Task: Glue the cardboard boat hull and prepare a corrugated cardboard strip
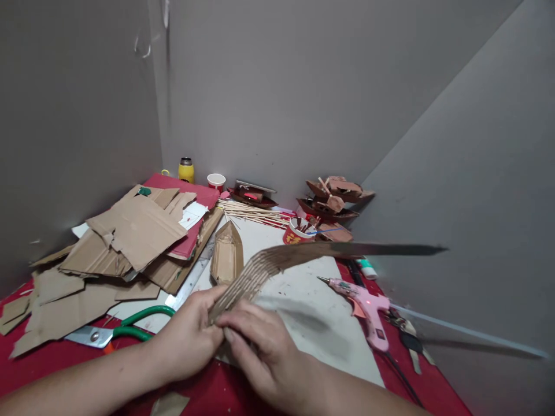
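Observation:
A long bent strip of corrugated cardboard (260, 268) rises from my two hands and curves away to the right, its ridges showing near the grip. My left hand (197, 326) is closed around its near end. Right beside it, the fingers of my right hand (260, 341) pinch the same end from the other side. Just beyond my hands a small boat-shaped cardboard hull (226, 254) sits on the white board (321, 329). The strip's far tip hangs above the right part of the board.
Cardboard scraps (134, 225) are heaped at left, with green-handled scissors (125, 329) in front. A pink glue gun (368, 309) with a glue stick lies at right. Thin sticks (255, 212), a red cup (299, 232), brown model boats (333, 199) and a yellow bottle (186, 170) stand toward the back.

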Tool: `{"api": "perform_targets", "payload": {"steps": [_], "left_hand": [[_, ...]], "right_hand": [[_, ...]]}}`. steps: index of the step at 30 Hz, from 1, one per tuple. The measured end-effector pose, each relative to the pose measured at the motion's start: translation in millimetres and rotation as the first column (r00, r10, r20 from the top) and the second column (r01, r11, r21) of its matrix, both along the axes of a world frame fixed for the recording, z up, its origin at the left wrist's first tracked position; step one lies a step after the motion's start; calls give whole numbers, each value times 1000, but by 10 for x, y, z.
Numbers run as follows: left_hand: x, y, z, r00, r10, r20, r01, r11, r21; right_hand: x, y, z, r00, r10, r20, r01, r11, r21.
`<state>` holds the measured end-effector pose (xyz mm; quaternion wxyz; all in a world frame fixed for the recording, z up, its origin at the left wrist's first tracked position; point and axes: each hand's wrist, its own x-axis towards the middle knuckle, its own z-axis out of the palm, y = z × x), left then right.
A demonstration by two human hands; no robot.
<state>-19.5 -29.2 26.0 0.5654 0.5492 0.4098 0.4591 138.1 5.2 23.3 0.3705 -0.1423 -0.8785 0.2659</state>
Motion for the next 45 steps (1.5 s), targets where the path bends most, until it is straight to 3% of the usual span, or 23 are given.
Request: {"api": "perform_targets", "payload": {"steps": [3,8,16,24,29,34,41,45], "left_hand": [[1,-2,26,999,14,-30,-13,1000,28],[-27,14,146,996,61,71,-56,996,-71],[-14,1,41,999,34,24,-32,995,-96],[16,-55,26,1000,1,3,-1,989,-150],[15,-86,11,998,-9,-61,0,990,-138],[19,-70,-10,999,-22,-38,15,983,-182],[11,-16,-9,997,-7,79,21,983,-180],[-19,-18,54,993,64,98,-47,984,-172]], "right_hand": [[2,-34,12,1000,7,-7,-7,1000,-12],[47,34,87,980,-157,-120,151,987,-56],[64,137,-10,980,-184,-71,194,967,163],[78,172,45,990,-115,-80,130,970,207],[98,203,143,991,-97,92,67,956,285],[114,234,122,968,-135,213,35,908,417],[98,219,52,984,-30,174,-35,931,362],[103,192,68,981,15,196,-78,945,318]]}}
